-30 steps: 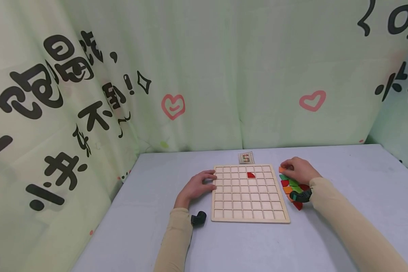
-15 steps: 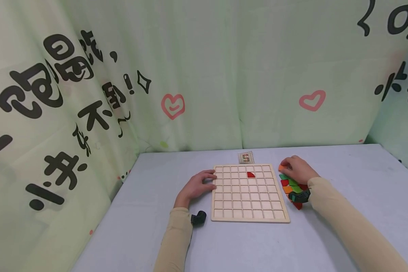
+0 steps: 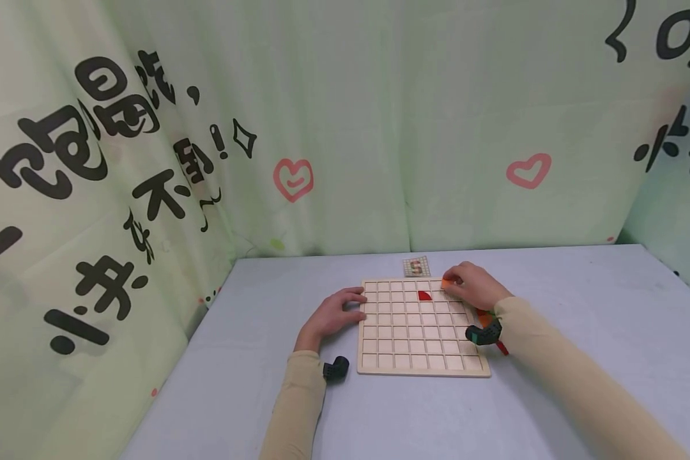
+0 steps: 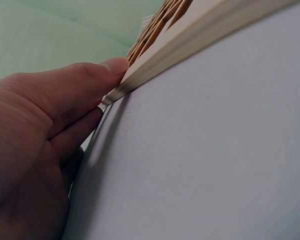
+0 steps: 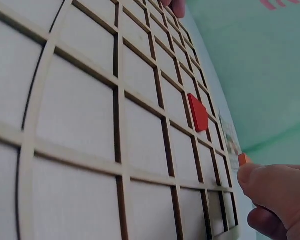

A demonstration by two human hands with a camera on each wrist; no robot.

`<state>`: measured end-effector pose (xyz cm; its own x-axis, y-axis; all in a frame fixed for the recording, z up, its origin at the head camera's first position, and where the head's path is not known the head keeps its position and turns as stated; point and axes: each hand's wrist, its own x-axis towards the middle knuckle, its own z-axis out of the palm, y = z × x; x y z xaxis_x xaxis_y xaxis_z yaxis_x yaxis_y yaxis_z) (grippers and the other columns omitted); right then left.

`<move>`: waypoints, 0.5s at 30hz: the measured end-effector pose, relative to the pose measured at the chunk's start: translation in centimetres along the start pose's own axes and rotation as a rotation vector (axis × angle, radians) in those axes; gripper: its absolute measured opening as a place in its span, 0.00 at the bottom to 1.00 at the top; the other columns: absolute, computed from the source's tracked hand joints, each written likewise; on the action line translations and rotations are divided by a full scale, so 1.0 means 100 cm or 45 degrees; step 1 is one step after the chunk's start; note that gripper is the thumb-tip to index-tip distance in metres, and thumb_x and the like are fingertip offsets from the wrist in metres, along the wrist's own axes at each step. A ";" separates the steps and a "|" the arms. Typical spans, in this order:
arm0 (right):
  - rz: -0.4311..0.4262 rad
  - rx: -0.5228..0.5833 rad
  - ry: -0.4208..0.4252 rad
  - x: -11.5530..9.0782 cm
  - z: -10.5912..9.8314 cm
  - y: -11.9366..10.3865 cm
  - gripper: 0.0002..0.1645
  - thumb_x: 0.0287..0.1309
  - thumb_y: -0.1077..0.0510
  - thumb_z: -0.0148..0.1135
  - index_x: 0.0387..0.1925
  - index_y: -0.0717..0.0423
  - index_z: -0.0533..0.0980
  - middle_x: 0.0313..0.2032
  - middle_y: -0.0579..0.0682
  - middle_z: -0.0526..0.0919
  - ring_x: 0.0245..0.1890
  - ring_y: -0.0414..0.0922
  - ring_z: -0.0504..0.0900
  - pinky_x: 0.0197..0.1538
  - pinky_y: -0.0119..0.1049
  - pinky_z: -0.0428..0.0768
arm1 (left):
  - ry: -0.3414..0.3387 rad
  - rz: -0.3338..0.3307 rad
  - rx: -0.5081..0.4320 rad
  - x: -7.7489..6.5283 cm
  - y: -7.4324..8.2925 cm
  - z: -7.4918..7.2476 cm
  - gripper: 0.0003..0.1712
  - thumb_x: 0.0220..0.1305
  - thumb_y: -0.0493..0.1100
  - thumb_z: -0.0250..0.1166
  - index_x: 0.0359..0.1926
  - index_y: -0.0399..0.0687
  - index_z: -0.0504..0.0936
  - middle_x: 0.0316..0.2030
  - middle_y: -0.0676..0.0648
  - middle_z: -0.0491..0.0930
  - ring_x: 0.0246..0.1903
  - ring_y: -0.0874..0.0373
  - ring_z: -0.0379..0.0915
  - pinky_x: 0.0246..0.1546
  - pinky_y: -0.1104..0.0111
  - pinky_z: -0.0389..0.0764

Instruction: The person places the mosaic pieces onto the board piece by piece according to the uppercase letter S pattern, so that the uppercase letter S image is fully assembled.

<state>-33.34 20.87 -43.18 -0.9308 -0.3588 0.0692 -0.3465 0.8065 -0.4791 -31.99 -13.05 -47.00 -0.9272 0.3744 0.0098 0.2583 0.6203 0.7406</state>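
Note:
A wooden grid board (image 3: 414,332) lies on the table, with one red tile (image 3: 424,296) in a cell of its second row from the back. Over the board's far right corner, my right hand (image 3: 476,285) pinches an orange tile (image 5: 243,159) between thumb and fingers. My left hand (image 3: 333,318) rests at the board's left edge; in the left wrist view its thumb (image 4: 90,82) touches the wooden rim, and the other fingers lie along the side. Beneath the right forearm, loose coloured tiles (image 3: 485,319) are partly hidden beside the board.
A small card (image 3: 416,266) printed with a grid pattern lies just behind the board. The white-covered table (image 3: 299,281) ends at a pale green curtain (image 3: 351,128) at the back, which also hangs along the left.
My right hand has moved left from the loose tiles to the board's far right corner, carrying the orange tile. The left hand stays where it was.

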 end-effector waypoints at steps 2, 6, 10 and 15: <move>-0.024 0.002 -0.002 0.003 0.003 -0.005 0.18 0.68 0.57 0.61 0.52 0.66 0.79 0.47 0.62 0.79 0.45 0.54 0.77 0.52 0.53 0.79 | 0.000 -0.002 0.000 0.001 0.000 0.000 0.22 0.65 0.45 0.68 0.59 0.45 0.82 0.71 0.50 0.69 0.75 0.49 0.57 0.76 0.54 0.59; -0.054 0.018 -0.008 0.008 0.008 -0.014 0.17 0.67 0.58 0.61 0.52 0.67 0.80 0.47 0.62 0.79 0.45 0.55 0.78 0.53 0.54 0.80 | -0.001 0.009 -0.010 0.001 0.000 0.000 0.22 0.65 0.45 0.68 0.58 0.44 0.82 0.71 0.49 0.69 0.75 0.49 0.58 0.76 0.53 0.60; -0.097 0.017 -0.007 0.014 0.014 -0.021 0.17 0.67 0.59 0.61 0.52 0.67 0.80 0.45 0.61 0.80 0.44 0.54 0.78 0.52 0.53 0.80 | -0.002 0.017 -0.013 0.001 0.000 -0.001 0.22 0.65 0.44 0.68 0.58 0.43 0.82 0.71 0.48 0.70 0.75 0.48 0.58 0.75 0.53 0.60; -0.142 0.003 -0.023 0.020 0.023 -0.030 0.16 0.68 0.59 0.61 0.51 0.65 0.81 0.45 0.60 0.81 0.44 0.53 0.79 0.52 0.51 0.81 | -0.001 0.010 0.002 0.000 0.000 -0.001 0.22 0.65 0.44 0.68 0.58 0.43 0.82 0.71 0.49 0.70 0.75 0.48 0.58 0.75 0.53 0.60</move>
<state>-33.90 16.68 -43.60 -0.8841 -0.4550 0.1065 -0.4478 0.7598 -0.4713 -32.01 -13.09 -46.93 -0.9250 0.3797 0.0150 0.2658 0.6185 0.7395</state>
